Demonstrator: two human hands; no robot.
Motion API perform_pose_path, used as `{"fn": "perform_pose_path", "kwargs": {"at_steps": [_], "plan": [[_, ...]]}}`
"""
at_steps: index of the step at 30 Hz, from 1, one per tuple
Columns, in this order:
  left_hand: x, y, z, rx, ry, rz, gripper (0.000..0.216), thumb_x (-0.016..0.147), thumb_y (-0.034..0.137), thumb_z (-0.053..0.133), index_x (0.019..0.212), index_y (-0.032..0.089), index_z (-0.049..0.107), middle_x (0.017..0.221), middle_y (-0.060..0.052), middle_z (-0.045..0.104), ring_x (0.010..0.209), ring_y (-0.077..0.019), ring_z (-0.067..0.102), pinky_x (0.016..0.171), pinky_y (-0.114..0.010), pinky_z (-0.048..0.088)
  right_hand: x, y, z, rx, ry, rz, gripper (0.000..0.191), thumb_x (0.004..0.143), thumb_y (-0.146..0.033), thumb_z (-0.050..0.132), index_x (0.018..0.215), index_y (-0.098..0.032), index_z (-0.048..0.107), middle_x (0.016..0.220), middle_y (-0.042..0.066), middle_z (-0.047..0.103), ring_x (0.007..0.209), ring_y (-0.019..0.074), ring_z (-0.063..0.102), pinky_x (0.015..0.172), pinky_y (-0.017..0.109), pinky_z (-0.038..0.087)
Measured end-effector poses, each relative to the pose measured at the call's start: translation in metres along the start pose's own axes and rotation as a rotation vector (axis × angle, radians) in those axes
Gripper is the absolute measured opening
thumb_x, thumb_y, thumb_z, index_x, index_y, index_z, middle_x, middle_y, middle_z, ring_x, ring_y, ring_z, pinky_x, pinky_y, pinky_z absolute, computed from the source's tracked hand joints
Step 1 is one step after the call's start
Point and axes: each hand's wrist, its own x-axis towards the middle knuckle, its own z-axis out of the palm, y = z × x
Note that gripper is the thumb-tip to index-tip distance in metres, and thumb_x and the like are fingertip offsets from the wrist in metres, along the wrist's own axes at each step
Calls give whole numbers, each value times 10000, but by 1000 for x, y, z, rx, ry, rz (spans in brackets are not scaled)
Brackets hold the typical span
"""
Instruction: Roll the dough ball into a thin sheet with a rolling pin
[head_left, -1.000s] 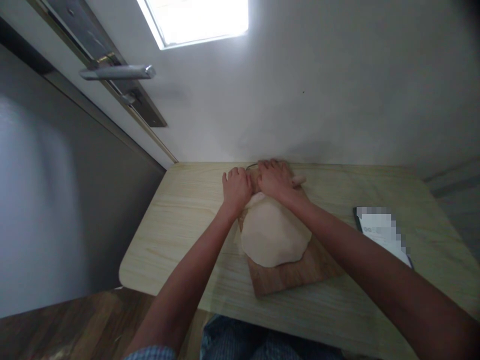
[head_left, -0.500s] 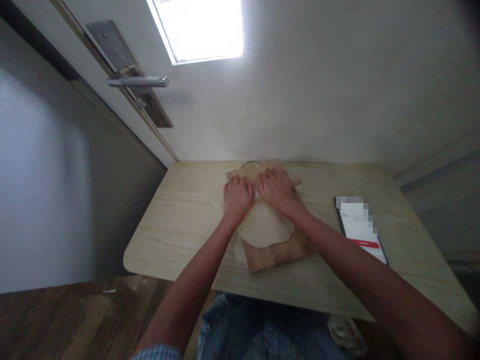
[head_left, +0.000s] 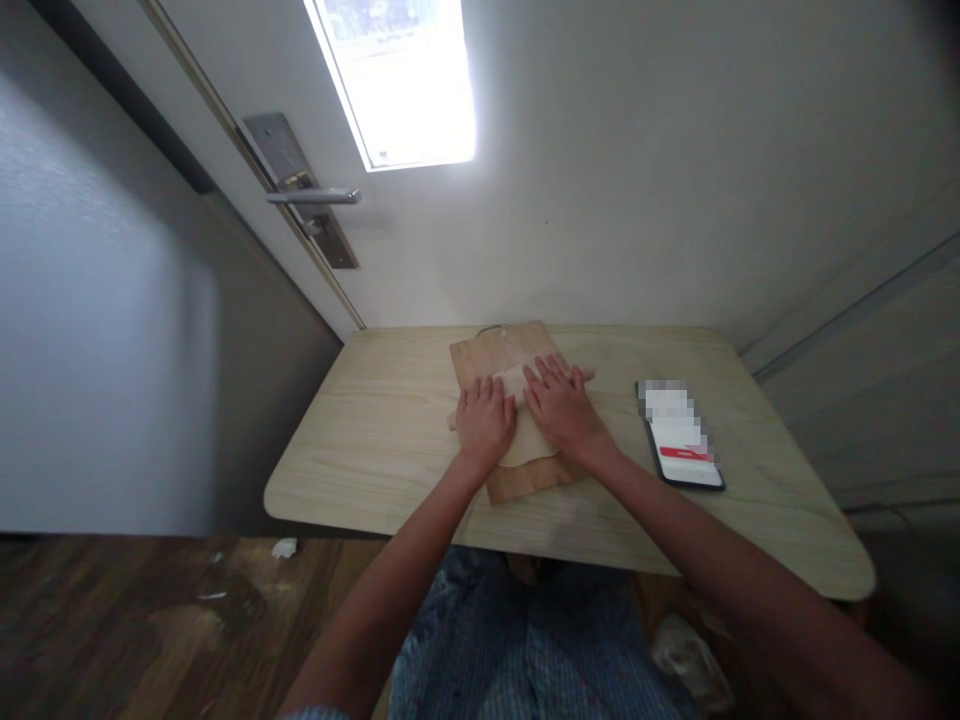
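Observation:
A thin wooden rolling pin [head_left: 587,375] lies slantwise across a wooden cutting board [head_left: 491,352], and its ends stick out past my hands. Pale dough [head_left: 529,445] is spread flat on the near part of the board, and some of it seems wrapped around the pin between my hands. My left hand [head_left: 484,420] rests palm down on the left part of the pin, fingers stretched forward. On the right part lies my right hand [head_left: 561,405], also palm down with fingers spread. Both hands hide much of the pin and dough.
The board lies on a light wood table [head_left: 375,420] pushed against a white door with a metal handle [head_left: 315,196] and a bright window. A phone [head_left: 681,440] with its screen lit lies right of my right arm. A wire loop [head_left: 491,329] shows at the board's far edge.
My hands and the rolling pin have come nearer to me over the board, baring its far part. Less flat dough shows on the near side. The camera view has shifted too.

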Motion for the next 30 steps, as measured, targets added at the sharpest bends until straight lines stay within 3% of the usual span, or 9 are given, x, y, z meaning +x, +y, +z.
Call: {"fn": "perform_pose_path", "kwargs": {"at_steps": [5,10,16,21,26,30], "plan": [[-14,1,-5,-59,-39,116,421,885,298,245,1219,80,379,1273,-146,429,1187,-204,375,964,-356,305,-3,7,-2,15,-27,-39,405,874,-316,257,1141,-153,514,1241,106,477,1192,215,347,967,436,207],[-17,2,-10,-124,-57,194,377,864,276,319,1147,66,452,1280,-181,406,1207,-216,346,975,-345,308,16,4,-5,65,-52,15,421,878,-281,236,1193,-106,452,1209,126,502,1134,185,415,947,362,257],[5,-4,-10,-305,-23,3,291,847,200,325,796,129,603,1162,-137,522,1093,-177,478,907,-293,384,35,-5,3,107,-137,149,428,880,-321,240,1227,-131,405,1187,108,527,1065,201,480,975,425,187],[33,-12,-4,-288,11,-176,263,820,126,315,991,94,512,1007,-121,585,973,-173,532,838,-298,415,43,-6,16,76,-143,228,456,873,-315,238,1269,-118,348,1218,128,493,1092,241,449,947,449,213],[38,-5,2,-40,-108,-206,349,834,204,299,1140,98,428,1206,-162,470,1152,-268,384,914,-460,321,48,-8,19,-12,-180,150,454,860,-283,260,1279,-127,341,1253,142,452,1146,265,384,926,441,235],[33,0,4,25,-133,-194,418,847,222,246,1237,107,341,1321,-149,353,1225,-264,284,965,-475,244,47,-10,15,-38,-171,118,439,854,-260,262,1264,-147,371,1270,121,439,1160,259,366,943,440,211]]}}
